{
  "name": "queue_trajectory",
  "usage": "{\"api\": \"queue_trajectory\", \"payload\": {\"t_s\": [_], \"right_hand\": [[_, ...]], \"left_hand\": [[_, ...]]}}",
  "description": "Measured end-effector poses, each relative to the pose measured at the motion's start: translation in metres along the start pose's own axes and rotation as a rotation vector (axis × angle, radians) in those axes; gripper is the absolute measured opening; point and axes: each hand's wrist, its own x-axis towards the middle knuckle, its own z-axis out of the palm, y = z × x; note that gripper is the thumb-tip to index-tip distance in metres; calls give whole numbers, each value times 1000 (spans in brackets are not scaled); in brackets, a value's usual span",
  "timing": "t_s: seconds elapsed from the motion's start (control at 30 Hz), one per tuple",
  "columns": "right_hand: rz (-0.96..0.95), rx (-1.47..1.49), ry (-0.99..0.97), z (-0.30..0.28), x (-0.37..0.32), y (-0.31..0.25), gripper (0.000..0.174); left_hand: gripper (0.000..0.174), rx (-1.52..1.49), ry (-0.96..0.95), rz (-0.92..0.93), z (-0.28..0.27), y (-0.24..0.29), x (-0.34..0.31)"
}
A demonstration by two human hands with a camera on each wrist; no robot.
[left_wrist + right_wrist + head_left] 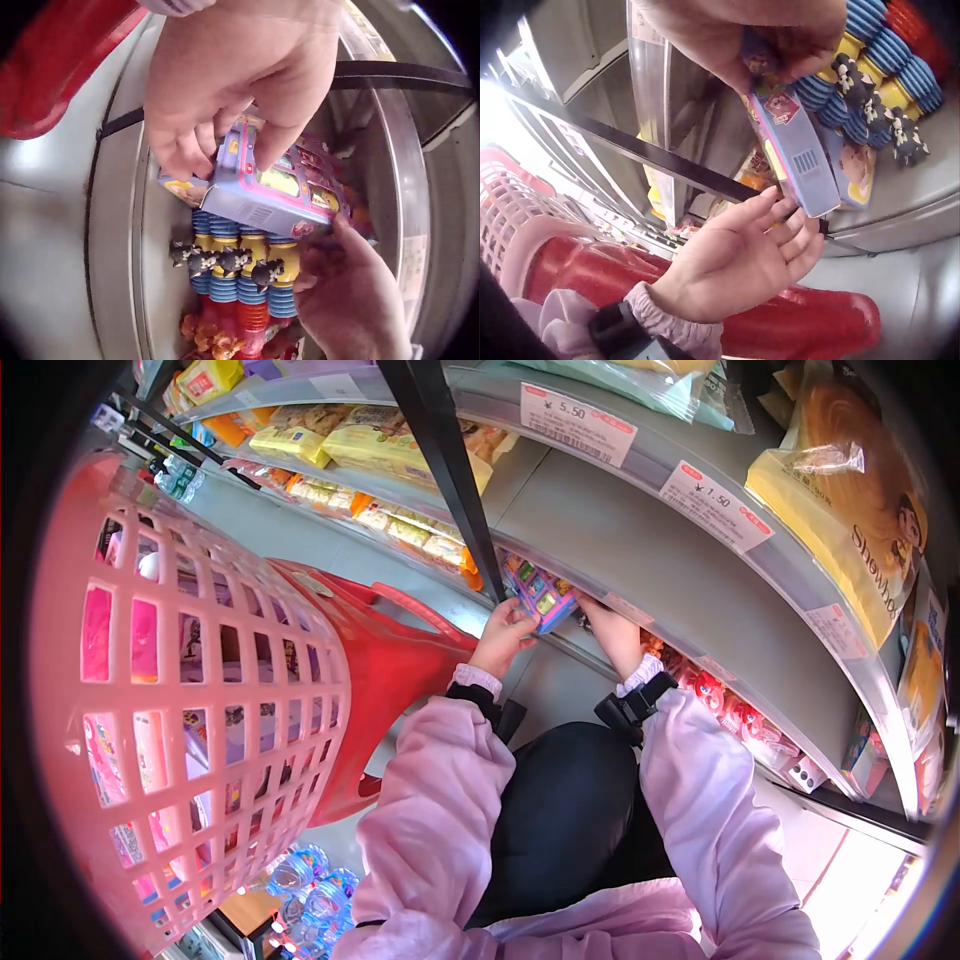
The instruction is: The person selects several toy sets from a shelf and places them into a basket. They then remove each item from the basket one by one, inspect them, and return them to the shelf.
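Both hands hold a purple printed box (548, 600) with windows on its face, at the low shelf. My left hand (503, 640) pinches one end; in the left wrist view its thumb lies on the front face. Gripping the opposite end is my right hand (615, 632), whose thumb sits at the box's corner in the left wrist view. The right wrist view shows the box's narrow lavender side (810, 169) tilted between the hands. Close beneath lie several blue and yellow ribbed tubes (223, 289) with small black animal figures (236, 259).
A pink shopping basket (215, 700) full of packages stands at the left, beside a red plastic part (400, 650). A black post (445, 465) crosses in front of the shelves. Price-tagged shelf edges (715, 505) carry bagged bread (850, 510) above the right arm.
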Motion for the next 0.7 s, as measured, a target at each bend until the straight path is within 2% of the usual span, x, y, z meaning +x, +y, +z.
{"api": "queue_trajectory", "payload": {"t_s": [0.1,0.2,0.27,0.33,0.43,0.53,0.7], "right_hand": [[152,-148,-159,7,10,19,22],[-78,-408,-156,17,21,28,23],[-72,-387,-115,19,22,23,25],[-52,-356,-132,21,25,25,26],[-40,-475,-70,32,24,26,26],[194,-431,-133,32,22,10,28],[9,-471,-74,22,17,14,25]], "left_hand": [[58,-61,-1,-5,3,-1,5],[48,-176,-58,40,-4,-7,18],[44,-232,-41,98,-5,-11,26],[45,-264,-28,110,-2,-8,28],[47,-293,19,130,0,-8,31],[50,-286,33,151,-1,-11,35],[56,-178,-77,170,-1,-7,36]]}}
